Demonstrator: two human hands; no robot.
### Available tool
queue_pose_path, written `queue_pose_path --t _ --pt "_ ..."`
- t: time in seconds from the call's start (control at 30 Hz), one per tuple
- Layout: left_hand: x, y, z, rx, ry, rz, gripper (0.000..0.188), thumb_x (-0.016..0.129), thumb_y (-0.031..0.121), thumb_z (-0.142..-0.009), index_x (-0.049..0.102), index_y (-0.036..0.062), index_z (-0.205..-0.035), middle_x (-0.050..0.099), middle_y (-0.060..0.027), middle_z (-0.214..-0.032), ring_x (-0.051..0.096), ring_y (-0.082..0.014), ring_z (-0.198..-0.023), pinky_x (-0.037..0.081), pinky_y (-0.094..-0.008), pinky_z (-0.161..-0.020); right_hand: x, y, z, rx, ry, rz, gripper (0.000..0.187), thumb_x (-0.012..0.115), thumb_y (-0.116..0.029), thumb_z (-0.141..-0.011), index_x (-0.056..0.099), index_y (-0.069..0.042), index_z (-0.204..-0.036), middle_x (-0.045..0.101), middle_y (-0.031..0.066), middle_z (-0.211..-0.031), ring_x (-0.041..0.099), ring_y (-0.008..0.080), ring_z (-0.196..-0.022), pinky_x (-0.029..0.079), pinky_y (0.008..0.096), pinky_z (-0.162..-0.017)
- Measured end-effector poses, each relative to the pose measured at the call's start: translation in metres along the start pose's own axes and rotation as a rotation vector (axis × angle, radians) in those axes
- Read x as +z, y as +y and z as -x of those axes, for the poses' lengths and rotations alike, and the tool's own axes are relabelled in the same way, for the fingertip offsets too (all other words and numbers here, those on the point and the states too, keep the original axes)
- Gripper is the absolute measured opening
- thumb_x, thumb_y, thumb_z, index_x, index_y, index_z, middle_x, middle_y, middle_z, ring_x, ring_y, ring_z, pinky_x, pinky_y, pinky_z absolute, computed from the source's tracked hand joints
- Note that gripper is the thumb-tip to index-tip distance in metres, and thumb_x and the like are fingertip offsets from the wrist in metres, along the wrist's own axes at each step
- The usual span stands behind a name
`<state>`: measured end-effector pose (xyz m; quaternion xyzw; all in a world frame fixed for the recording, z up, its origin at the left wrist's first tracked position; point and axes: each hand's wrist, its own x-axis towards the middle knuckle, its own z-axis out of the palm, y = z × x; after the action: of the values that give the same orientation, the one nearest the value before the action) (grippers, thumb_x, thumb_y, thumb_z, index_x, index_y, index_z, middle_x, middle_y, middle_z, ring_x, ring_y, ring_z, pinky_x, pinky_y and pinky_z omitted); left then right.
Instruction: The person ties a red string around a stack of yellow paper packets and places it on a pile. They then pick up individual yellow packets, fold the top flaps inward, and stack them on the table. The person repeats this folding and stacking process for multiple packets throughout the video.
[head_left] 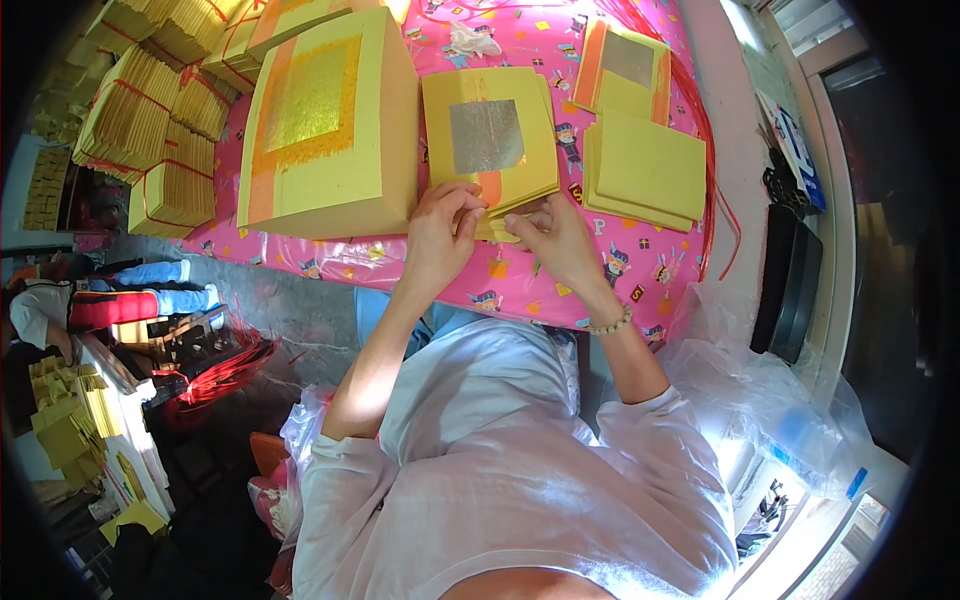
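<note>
A small stack of yellow paper sheets lies in front of me, its top sheet carrying a silver foil square and an orange stripe. My left hand is curled at its near edge, fingers pinched together by the orange stripe. At the near right corner my right hand, with a beaded bracelet on the wrist, grips the sheets' edge; the corner is slightly raised and the layers fan apart. Parts of the fingertips are hidden by the paper. Close to my left hand stands a tall block of yellow paper with gold foil on top.
To the right lie a plain yellow stack and a foil-faced stack. Red cords run along the right side of the pink patterned tablecloth. Tied paper bundles fill the far left. Another person is at left.
</note>
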<state>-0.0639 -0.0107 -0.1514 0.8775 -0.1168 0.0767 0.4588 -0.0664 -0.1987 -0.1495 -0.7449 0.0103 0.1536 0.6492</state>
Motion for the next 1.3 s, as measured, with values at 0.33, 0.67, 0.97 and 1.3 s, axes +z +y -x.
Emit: queue_pose_path --t 0.33,0.67,0.97,1.3 --pt "-0.0006 0.002 0.0005 -0.008 -0.001 0.015 0.008 0.064 0.003 -0.086 0.068 -0.0005 -0.092 0.067 -0.0157 -0.108 0.065 -0.0284 -0.099 0.052 -0.0358 -0.082 -0.0013 0.0015 0.0006 0.005 -0.005 0.005 0.042 0.067 -0.007 -0.09 0.046 0.005 -0.125 0.062 0.0119 -0.111 0.065 0.0174 -0.094 0.058 0.0298 -0.072" --pt "-0.0007 0.0016 -0.0003 0.001 -0.001 -0.005 0.008 0.064 0.001 -0.085 0.068 -0.0018 -0.091 0.068 -0.0163 -0.107 0.066 -0.0276 -0.096 0.053 -0.0346 -0.081 0.0005 -0.0036 0.003 -0.018 0.015 -0.034 0.041 0.067 -0.008 -0.09 0.047 0.007 -0.123 0.064 0.0138 -0.107 0.067 0.0185 -0.091 0.059 0.0302 -0.07" --pt "0.0002 0.0022 0.0002 0.006 0.011 -0.002 0.008 0.064 0.0 -0.085 0.068 -0.0016 -0.092 0.068 -0.0154 -0.107 0.065 -0.0283 -0.097 0.052 -0.0352 -0.083 -0.0002 -0.0018 0.0027 -0.009 0.02 -0.018 0.04 0.065 -0.008 -0.091 0.047 0.008 -0.122 0.065 0.0147 -0.105 0.067 0.019 -0.09 0.058 0.0301 -0.071" --pt "-0.003 0.0062 0.0009 0.03 0.002 -0.032 0.013 0.065 0.002 -0.086 0.066 0.0008 -0.099 0.068 -0.0139 -0.106 0.064 -0.0293 -0.1 0.051 -0.0371 -0.087 0.0006 -0.0078 0.001 -0.055 0.048 -0.089 0.034 0.062 -0.008 -0.092 0.05 0.008 -0.12 0.066 0.0147 -0.1 0.07 0.0211 -0.089 0.058 0.0308 -0.066"
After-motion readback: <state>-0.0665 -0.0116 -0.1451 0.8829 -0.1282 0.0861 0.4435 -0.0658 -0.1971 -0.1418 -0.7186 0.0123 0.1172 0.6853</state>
